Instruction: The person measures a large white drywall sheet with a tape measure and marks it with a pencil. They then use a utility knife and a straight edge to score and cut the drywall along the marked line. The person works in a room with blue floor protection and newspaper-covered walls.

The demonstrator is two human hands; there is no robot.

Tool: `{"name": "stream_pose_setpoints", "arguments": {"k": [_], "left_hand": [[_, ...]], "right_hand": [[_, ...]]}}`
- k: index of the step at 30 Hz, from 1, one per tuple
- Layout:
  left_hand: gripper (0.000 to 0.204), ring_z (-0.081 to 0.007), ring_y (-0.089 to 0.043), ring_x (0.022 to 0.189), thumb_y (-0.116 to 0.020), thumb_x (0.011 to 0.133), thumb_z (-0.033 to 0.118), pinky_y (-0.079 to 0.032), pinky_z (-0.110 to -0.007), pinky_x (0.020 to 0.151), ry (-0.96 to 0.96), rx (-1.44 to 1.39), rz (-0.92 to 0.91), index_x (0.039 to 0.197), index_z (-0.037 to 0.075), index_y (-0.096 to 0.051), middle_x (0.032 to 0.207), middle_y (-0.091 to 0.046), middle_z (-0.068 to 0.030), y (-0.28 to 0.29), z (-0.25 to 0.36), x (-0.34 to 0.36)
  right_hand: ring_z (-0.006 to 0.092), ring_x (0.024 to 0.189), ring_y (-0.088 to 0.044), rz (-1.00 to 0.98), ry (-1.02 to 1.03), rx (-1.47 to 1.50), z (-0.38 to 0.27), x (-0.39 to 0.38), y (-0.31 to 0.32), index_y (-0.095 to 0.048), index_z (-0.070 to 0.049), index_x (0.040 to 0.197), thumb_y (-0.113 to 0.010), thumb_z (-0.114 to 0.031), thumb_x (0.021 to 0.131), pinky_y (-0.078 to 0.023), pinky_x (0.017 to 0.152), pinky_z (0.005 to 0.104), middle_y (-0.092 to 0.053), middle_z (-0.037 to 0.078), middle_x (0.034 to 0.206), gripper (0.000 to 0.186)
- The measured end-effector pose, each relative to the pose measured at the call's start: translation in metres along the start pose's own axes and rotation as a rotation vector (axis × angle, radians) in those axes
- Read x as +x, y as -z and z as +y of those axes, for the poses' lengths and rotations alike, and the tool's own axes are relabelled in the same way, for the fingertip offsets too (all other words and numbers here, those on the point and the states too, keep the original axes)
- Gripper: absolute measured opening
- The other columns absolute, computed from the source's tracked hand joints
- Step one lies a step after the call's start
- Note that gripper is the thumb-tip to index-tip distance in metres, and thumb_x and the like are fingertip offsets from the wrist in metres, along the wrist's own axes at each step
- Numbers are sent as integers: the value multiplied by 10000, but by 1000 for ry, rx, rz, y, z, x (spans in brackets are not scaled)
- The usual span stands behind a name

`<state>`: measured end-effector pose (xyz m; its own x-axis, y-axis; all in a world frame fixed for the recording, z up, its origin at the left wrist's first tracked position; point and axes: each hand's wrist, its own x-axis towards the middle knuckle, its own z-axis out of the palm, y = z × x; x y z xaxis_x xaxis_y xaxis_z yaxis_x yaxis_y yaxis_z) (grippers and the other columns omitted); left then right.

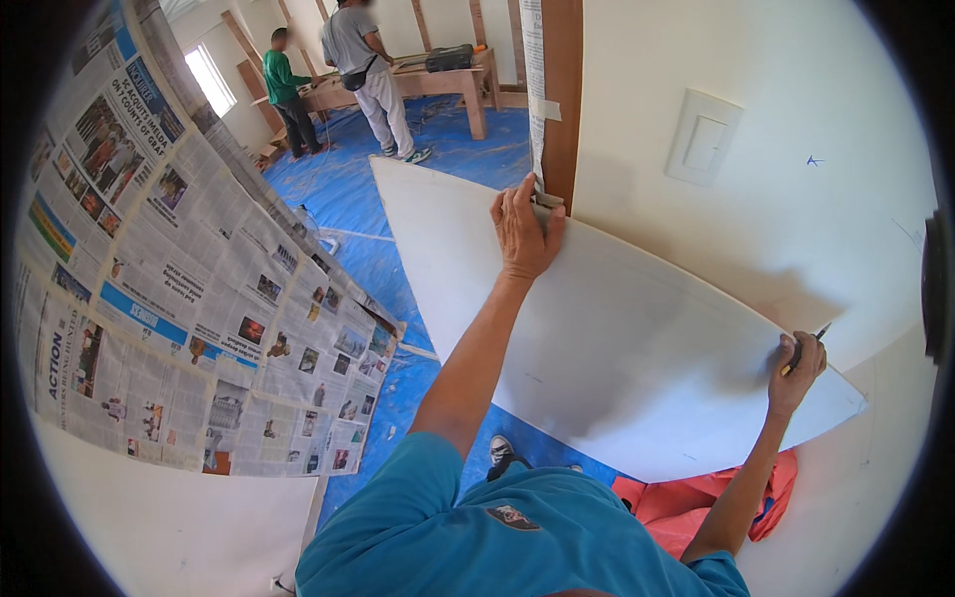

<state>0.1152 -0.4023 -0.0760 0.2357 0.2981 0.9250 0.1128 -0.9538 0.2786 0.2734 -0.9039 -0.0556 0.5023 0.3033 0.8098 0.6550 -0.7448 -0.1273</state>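
Observation:
A large white board (617, 328) leans against the wall in front of me, its upper edge sloping down to the right. My left hand (527, 234) grips that edge beside the brown door frame (563, 119), fingers lying over it. By its thumb and fingertips sits a small grey piece (547, 200), partly hidden, whose kind I cannot make out. My right hand (799, 370) is closed around a dark-tipped pencil (823, 330) at the board's right end. The pencil points up at the wall, and whether it touches is unclear.
Newspaper sheets (199, 298) cover a panel on the left. A blue tarp (458, 129) lies on the floor. Two people stand by a wooden workbench (438, 82) at the back. A light switch (703, 137) is above the board; red cloth (686, 507) lies below it.

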Motion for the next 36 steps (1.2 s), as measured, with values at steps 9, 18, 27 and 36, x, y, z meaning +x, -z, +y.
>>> {"name": "stream_pose_setpoints", "arguments": {"k": [9,18,27,36], "left_hand": [[645,-304,-580,1102,-662,1022,336,-321,-511,1126,-1,-16,-4,1505,-34,-447,1199,-620,-152,0,1,0],[657,-346,-605,1147,-689,999,338,-328,-530,1163,75,-78,-62,1506,-8,-455,1217,-657,-174,10,6,5],[670,-356,-604,1103,-713,991,332,-336,-546,1127,23,-103,10,1494,-29,-455,1203,-647,-183,7,1,4],[606,-318,-641,1083,-776,954,373,-427,-489,1047,-65,-347,-252,1413,41,-559,1147,-680,-134,52,-46,33]], "right_hand": [[335,1023,-595,14,8,2,1,1,-2,-651,-52,1080,-691,-188,994,-399,1048,467,-659,105,1021,165],[335,1005,-598,-44,-13,20,5,0,4,-640,-52,1082,-674,-205,1020,-396,1063,474,-658,120,1010,169],[352,1133,-653,-58,-177,232,-71,28,18,-655,-6,1214,-691,-188,1042,-470,1034,462,-707,161,1165,253],[314,1113,-674,-105,-175,347,-228,70,-41,-644,18,1217,-657,-139,1052,-488,1016,406,-710,179,1172,228]]}}
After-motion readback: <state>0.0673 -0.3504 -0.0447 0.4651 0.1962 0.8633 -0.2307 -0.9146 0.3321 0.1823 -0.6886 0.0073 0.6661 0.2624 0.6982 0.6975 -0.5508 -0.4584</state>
